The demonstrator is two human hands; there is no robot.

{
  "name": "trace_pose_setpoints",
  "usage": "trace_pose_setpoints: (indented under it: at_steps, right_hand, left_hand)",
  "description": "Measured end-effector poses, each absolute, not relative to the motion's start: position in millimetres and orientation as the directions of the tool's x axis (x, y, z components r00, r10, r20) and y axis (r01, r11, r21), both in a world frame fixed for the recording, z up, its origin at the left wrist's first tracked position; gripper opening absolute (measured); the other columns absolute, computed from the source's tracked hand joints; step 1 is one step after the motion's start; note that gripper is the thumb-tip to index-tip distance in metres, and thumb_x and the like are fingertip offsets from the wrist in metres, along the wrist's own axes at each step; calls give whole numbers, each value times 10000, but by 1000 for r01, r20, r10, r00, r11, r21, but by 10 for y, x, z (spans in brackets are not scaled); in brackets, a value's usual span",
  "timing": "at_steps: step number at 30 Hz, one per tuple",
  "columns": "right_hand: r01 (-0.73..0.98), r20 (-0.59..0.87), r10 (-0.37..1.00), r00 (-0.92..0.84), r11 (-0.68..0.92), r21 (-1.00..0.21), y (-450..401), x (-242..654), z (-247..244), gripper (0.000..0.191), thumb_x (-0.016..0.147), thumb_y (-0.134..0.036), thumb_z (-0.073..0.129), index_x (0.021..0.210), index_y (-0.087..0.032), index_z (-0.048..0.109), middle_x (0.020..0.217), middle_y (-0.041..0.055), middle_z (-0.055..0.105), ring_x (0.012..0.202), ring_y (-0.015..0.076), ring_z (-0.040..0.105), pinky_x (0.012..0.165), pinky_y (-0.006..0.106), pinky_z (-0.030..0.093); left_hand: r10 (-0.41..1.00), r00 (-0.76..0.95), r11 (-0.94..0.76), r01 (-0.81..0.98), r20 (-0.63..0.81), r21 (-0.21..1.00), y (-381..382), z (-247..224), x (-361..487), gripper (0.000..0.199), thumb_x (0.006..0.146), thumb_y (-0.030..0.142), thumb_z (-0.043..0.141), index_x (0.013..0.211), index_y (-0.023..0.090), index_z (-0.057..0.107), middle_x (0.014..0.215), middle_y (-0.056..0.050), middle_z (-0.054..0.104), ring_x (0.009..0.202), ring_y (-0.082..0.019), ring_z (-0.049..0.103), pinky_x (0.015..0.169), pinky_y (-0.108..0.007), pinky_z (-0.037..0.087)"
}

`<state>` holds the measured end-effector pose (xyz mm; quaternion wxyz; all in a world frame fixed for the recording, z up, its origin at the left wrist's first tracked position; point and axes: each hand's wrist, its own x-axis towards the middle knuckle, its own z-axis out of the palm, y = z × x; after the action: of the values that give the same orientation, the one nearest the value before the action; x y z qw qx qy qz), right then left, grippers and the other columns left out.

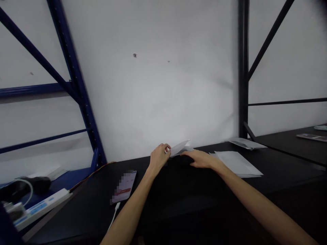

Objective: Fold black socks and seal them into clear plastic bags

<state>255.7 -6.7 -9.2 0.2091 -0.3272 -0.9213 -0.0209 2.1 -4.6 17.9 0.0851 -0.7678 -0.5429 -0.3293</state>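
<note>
My left hand point(159, 157) is closed in a pinch on the near-left edge of a thin white translucent bag point(179, 147), which tilts up off the black table close to the wall. Just right of it, my right hand point(201, 159) reaches in with its fingers curled round a dark shape point(186, 160). That shape blends into the black tabletop, so its kind and outline are unclear. Another flat white bag point(237, 163) lies beyond my right forearm, and a further white bag point(246, 143) rests behind it near the black upright.
A phone point(124, 187) with a white cable point(114, 215) lies left of my left forearm. A white power strip point(42, 207) sits on the blue shelf at the left. Blue rack posts point(74, 78) and a black upright point(243, 68) flank the white wall. Another flat device point(311, 137) lies far right.
</note>
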Motion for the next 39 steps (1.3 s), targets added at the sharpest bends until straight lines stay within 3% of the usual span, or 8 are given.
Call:
trace_pose_setpoints:
  at_steps: [10,14,20,25,27,32,35,39]
  right_hand:
    - [698,397,635,-663,716,20,-130,2399,-240,514,833,-259,706,1331,-236,579,1216,111,708,1062,305,688,833,403,552]
    - [718,393,654,-647,696,23,-141,2373,-227,450,835,-125,629,1267,-251,627,1166,90,731,1000,276,709,790,365,549]
    - [622,457,643,-614,751,-220,-209,2663,48,437,813,-129,628,1221,-276,681,1099,23,759,986,245,714,874,359,545]
    - [455,807,522,-276,810,-369,-308,2678,157,452,876,-181,576,1323,-232,619,1277,62,706,1172,245,663,1026,397,509]
    - [487,886,418,-200,827,-280,-327,2568,101,505,888,-157,547,1384,-245,582,1354,79,668,1256,261,620,1076,444,486]
    - [454,810,110,-576,867,204,-316,2288,-84,577,922,-65,486,1473,-231,524,1475,88,585,1448,262,446,1164,510,423]
    - [483,754,121,-646,830,280,-278,2220,-165,661,886,43,397,1495,-193,500,1497,108,560,1452,241,442,1166,509,432]
    - [540,732,208,-649,804,249,-235,2249,-247,694,854,70,405,1495,-177,499,1512,127,540,1419,247,487,1134,493,476]
  left_hand:
    - [792,207,-392,894,574,218,-59,158,51,171,932,317,587,1035,286,720,1003,-18,708,848,-182,639,701,-280,407]
    - [801,203,-378,901,563,213,-65,160,54,169,923,294,599,1030,281,729,1009,-22,713,856,-182,644,711,-279,414]
    - [802,195,-363,910,565,201,-56,162,28,194,959,356,579,1003,267,745,1031,-42,713,863,-195,651,718,-287,429]
    - [791,236,-393,903,565,174,-103,151,45,206,960,332,567,1026,252,745,1029,-58,711,880,-210,661,730,-299,447]
    - [796,259,-409,896,547,172,-132,152,71,209,961,338,566,1020,246,744,1025,-64,716,899,-214,668,745,-298,455]
    - [827,210,-355,914,521,195,-176,165,88,196,947,276,556,1050,221,713,1011,-101,742,904,-247,697,736,-307,455]
    - [835,184,-319,929,519,185,-172,172,60,224,945,230,516,1039,201,717,1011,-139,744,902,-267,703,740,-322,454]
    - [842,130,-268,943,523,196,-148,190,46,245,939,221,497,960,214,741,931,-123,748,877,-267,697,722,-327,447]
